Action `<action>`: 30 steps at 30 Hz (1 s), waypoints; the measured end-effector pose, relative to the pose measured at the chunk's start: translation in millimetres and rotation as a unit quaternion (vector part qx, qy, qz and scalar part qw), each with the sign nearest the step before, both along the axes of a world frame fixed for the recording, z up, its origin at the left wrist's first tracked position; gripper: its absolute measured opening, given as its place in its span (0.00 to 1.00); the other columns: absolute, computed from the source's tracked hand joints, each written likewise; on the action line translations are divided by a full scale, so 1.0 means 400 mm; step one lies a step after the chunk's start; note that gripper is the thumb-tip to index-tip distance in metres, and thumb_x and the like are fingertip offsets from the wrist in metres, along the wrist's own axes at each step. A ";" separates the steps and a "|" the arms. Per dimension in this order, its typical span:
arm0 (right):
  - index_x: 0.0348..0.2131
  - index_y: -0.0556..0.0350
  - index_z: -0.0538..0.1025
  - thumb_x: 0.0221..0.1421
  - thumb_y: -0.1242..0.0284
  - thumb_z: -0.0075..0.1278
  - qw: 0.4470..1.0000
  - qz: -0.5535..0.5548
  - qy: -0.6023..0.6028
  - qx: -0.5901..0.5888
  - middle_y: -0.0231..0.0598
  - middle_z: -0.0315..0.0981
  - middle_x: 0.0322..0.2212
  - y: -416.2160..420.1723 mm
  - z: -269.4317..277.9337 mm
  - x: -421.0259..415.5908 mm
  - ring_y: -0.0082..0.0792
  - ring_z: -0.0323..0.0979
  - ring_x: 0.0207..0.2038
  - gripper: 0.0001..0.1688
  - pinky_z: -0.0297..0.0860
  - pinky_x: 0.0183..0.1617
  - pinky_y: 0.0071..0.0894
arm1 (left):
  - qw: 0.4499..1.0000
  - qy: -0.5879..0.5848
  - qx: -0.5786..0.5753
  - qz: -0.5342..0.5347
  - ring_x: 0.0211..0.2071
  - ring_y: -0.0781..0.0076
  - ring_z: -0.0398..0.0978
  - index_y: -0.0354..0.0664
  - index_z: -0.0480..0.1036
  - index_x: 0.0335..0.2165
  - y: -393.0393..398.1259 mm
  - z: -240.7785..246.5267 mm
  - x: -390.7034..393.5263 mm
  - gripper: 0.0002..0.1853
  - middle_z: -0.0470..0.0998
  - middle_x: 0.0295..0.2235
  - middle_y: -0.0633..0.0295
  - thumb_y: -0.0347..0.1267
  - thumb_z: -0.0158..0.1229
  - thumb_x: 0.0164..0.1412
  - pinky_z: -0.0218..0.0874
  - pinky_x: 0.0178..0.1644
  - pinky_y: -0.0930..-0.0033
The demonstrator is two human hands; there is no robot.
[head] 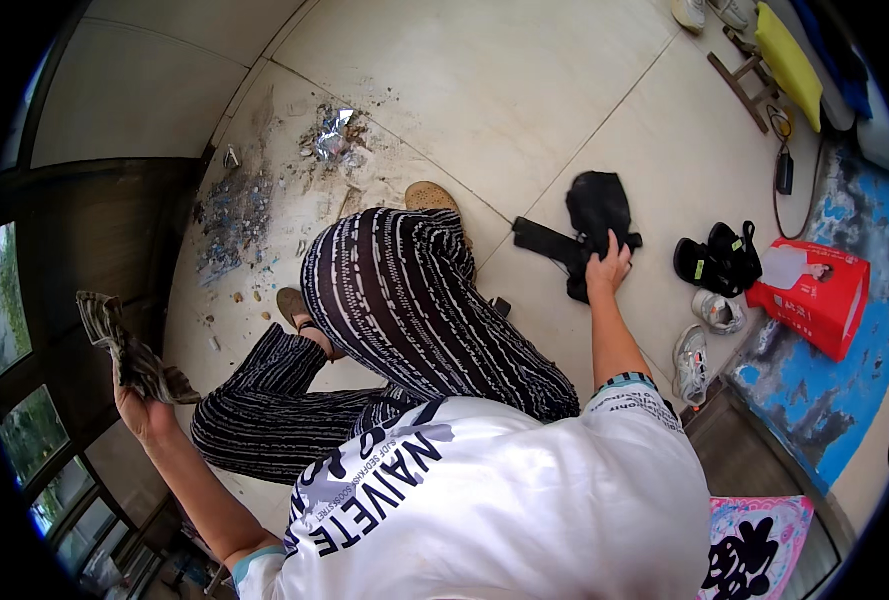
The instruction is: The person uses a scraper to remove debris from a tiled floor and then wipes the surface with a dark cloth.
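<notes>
My left hand (148, 412) is raised at the left side, gripping a crumpled dark brown-grey striped cloth (133, 352). To the right of my knees, my right hand (608, 266) is down at the floor with its fingers on a black bag-like item (598, 199), seemingly fabric. A flat rectangular black piece (546, 238) sticks out from that item towards my knee; whether the two are joined is unclear. My legs, in black-and-white patterned trousers (392, 300), are bent in front of me.
Dirt and grey-blue debris (234, 217) cover the tiled floor at left, beside crumpled silver foil (332, 139). On the right are black sandals (718, 259), light-coloured shoes (690, 364), a red bag (812, 292), a wooden stool (744, 79) and a yellow cushion (788, 64). Dark-framed doors (99, 225) border the left.
</notes>
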State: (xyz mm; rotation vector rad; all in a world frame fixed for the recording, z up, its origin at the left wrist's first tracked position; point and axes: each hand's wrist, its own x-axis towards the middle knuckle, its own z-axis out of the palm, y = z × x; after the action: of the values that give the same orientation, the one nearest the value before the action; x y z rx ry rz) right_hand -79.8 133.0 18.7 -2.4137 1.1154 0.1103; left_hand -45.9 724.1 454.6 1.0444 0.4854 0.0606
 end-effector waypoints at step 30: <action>0.51 0.39 0.64 0.42 0.69 0.49 0.740 0.564 0.100 0.353 0.48 0.52 0.47 1.438 0.110 0.530 0.52 0.54 0.49 0.32 0.59 0.51 0.45 | 0.938 0.001 -0.063 0.341 0.28 0.72 0.59 0.29 0.60 0.42 -0.062 -0.052 -0.086 0.16 0.64 0.39 0.54 0.32 0.39 0.60 0.55 0.24 0.72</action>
State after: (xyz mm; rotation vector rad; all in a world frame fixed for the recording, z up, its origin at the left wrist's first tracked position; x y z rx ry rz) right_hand 132.0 708.3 62.8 -1.9850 -0.4652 0.9903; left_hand -80.2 699.2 433.8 0.7105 0.8267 0.6363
